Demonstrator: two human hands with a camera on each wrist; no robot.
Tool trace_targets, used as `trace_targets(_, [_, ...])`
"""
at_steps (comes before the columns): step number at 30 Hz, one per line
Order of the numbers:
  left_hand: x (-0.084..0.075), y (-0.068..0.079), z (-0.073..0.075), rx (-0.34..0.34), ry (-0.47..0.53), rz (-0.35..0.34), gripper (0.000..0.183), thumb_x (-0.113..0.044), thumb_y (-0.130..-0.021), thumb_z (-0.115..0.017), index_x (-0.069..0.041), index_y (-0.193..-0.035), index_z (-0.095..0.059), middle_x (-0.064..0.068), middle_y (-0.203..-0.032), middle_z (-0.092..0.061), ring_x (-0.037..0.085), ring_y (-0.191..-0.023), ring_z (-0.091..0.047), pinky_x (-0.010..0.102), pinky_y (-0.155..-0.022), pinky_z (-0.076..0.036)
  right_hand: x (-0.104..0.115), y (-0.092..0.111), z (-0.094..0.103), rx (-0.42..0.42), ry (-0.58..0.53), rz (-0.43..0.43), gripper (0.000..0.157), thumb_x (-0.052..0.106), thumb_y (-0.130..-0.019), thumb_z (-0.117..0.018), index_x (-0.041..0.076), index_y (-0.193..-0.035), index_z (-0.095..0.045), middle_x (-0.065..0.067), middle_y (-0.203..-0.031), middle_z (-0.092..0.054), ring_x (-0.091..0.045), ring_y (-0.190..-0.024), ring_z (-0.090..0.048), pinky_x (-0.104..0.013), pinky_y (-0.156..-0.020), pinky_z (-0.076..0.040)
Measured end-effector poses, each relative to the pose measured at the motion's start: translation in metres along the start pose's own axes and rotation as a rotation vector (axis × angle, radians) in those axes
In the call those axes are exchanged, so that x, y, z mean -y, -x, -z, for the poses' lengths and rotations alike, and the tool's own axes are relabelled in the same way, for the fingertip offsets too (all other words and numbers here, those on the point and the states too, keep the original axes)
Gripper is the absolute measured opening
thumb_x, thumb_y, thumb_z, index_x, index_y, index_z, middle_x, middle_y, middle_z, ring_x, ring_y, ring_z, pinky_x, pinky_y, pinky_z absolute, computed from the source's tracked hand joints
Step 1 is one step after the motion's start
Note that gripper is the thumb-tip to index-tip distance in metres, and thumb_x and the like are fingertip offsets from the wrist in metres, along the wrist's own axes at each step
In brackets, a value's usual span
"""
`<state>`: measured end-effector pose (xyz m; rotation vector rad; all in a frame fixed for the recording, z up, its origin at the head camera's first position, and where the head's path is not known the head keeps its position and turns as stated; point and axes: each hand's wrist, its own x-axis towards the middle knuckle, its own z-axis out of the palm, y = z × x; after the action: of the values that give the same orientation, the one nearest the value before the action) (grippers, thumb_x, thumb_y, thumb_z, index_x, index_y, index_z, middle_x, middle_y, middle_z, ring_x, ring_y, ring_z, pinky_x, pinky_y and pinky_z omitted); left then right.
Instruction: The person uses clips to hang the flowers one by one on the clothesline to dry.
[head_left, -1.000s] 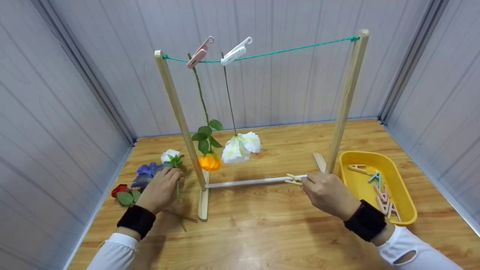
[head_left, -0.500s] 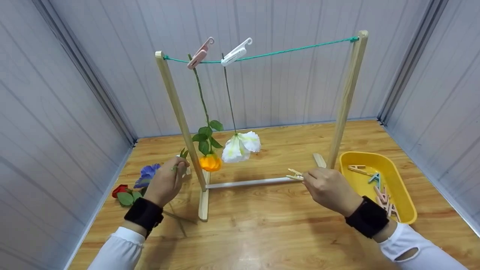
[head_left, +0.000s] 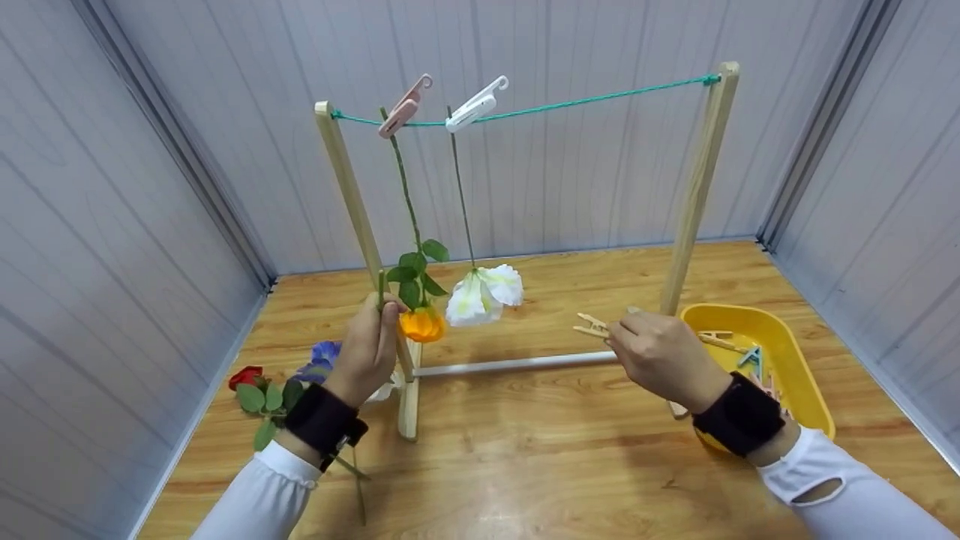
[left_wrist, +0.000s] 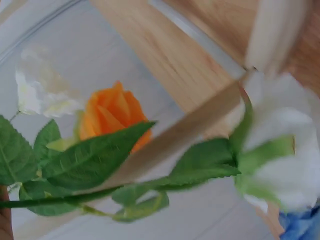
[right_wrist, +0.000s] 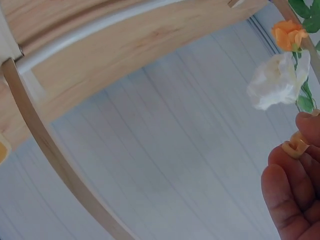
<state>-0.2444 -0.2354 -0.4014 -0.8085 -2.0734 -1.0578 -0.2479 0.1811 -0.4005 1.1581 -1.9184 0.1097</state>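
My left hand [head_left: 369, 349] grips a white rose [left_wrist: 285, 145] by its green stem, bloom hanging down. In the head view that bloom is partly hidden behind the wrist. Over by the yellow tray, my right hand [head_left: 656, 349] pinches a beige clothespin [head_left: 592, 326], its prongs pointing left. An orange rose [head_left: 424, 325] hangs upside down from a green cord [head_left: 585, 98] by a pink clothespin [head_left: 400, 114]. Right of it, a white flower [head_left: 480, 298] hangs from a white clothespin [head_left: 471, 114].
Wooden posts [head_left: 701, 187] and a white crossbar [head_left: 517, 364] form the stand. Several clothespins lie in the yellow tray [head_left: 806, 367] at right. A red rose [head_left: 246, 376] and a blue-purple flower [head_left: 319, 362] lie at left. Grey panels [head_left: 585, 172] enclose the table.
My left hand has picked the white rose up from the table and carried it up and right to the left post. My right hand has risen slightly with the beige clothespin.
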Motion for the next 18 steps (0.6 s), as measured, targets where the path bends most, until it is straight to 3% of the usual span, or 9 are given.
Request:
trace_targets(4, [-0.01,-0.008,-0.006,-0.005,0.148,0.07,0.028,-0.002,-0.116,-0.032,0.013,-0.105,-0.054,0.003,-0.089,-0.045,0.012,-0.079,-0.04,0.026,-0.075,-0.037,-0.004,-0.011,0.008,0.001,0.002,-0.008,0.016,-0.004,-0.08,-0.086,-0.004,-0.09,-0.074,-0.012,-0.076,-0.066,-0.023,-0.061,-0.063,-0.034,-0.05,-0.055])
trace_targets(8, [-0.021,-0.016,-0.013,-0.023,0.311,0.097,0.033,-0.007,-0.117,-0.025,0.013,-0.102,-0.048,0.001,-0.087,-0.039,0.013,-0.077,-0.037,0.027,-0.072,-0.033,-0.009,-0.021,0.016,0.012,-0.02,-0.028,0.019,-0.005,-0.079,-0.087,-0.006,-0.094,-0.075,-0.012,-0.077,-0.066,-0.024,-0.062,-0.062,-0.035,-0.051,-0.055])
trace_targets(13, [-0.035,-0.029,-0.022,-0.05,0.407,0.128,0.044,-0.021,-0.12,-0.021,0.009,-0.094,-0.042,-0.002,-0.078,-0.032,0.013,-0.066,-0.029,0.027,-0.063,-0.026,-0.016,-0.036,0.024,0.029,-0.044,-0.056,0.016,-0.004,-0.082,-0.086,-0.004,-0.093,-0.075,-0.011,-0.076,-0.063,-0.024,-0.063,-0.059,-0.035,-0.053,-0.054])
trace_targets(18, [-0.049,-0.043,-0.033,-0.053,0.491,0.157,0.044,-0.019,-0.118,-0.02,0.011,-0.091,-0.038,-0.002,-0.075,-0.033,0.011,-0.064,-0.03,0.024,-0.06,-0.027,-0.025,-0.052,0.031,0.04,-0.084,-0.08,0.012,-0.004,-0.085,-0.084,-0.003,-0.093,-0.076,-0.011,-0.076,-0.063,-0.023,-0.062,-0.058,-0.036,-0.053,-0.053])
